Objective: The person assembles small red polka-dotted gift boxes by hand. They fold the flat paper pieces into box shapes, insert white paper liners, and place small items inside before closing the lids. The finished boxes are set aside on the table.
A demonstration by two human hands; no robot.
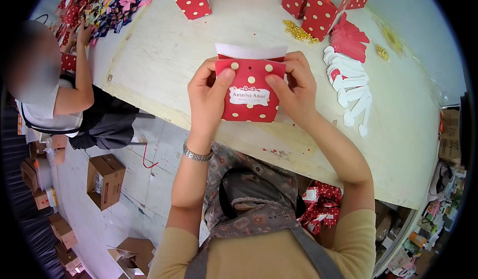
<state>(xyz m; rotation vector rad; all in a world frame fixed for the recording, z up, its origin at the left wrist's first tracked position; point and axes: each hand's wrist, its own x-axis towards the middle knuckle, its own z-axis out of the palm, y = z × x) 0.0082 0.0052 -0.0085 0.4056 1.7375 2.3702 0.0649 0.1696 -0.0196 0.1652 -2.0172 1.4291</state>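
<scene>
A red paper gift box (pixel 251 82) with cream dots is upright over the near part of the table. It has a white printed label on its front, a small hole near the top edge and a white flap standing up behind. My left hand (pixel 209 86) grips its left upper side, thumb on the front. On the opposite side, my right hand (pixel 295 84) pinches the upper corner with its thumb in front and fingers behind. To the right lie white tags (pixel 348 85) in a fanned pile, with red tags (pixel 348 39) beyond them.
Along the far edge stand several dotted red boxes (pixel 318 15). Gold ties (pixel 299 31) lie before them, with a smaller bunch (pixel 382 53) farther right. A person (pixel 64 87) works at the left beside heaped colourful packets (pixel 117 5). Cardboard boxes (pixel 115 182) sit on the floor.
</scene>
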